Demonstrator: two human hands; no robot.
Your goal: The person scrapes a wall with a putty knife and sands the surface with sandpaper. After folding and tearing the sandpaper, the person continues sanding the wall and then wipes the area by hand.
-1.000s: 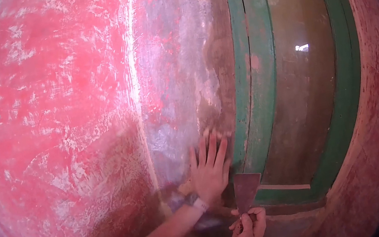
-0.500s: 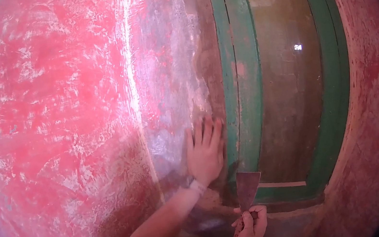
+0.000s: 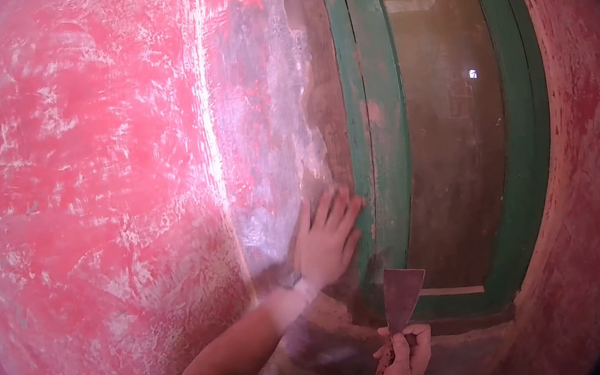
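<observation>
My left hand point(image 3: 326, 239) lies with fingers spread against the grey-brown plaster patch point(image 3: 321, 108) on the wall. Its fingertips reach the edge of the green window frame point(image 3: 386, 152). A light band circles the left wrist. Lower down, my right hand point(image 3: 404, 365) is wrapped round the handle of a putty knife point(image 3: 405, 295). The knife's flat blade points up, in front of the lower part of the frame. The fingers cover most of the handle.
A brownish pane point(image 3: 453, 127) fills the green frame, with a bright reflection on it. Worn red paint covers the wall point(image 3: 99, 177) on the left, up to a brightly lit vertical corner edge. More red wall point(image 3: 593, 146) stands on the right. A pale strip point(image 3: 453, 291) crosses the pane's bottom.
My left hand has tilted to the right, its fingers now spread wider towards the green frame. The right hand and putty knife have shifted slightly right.
</observation>
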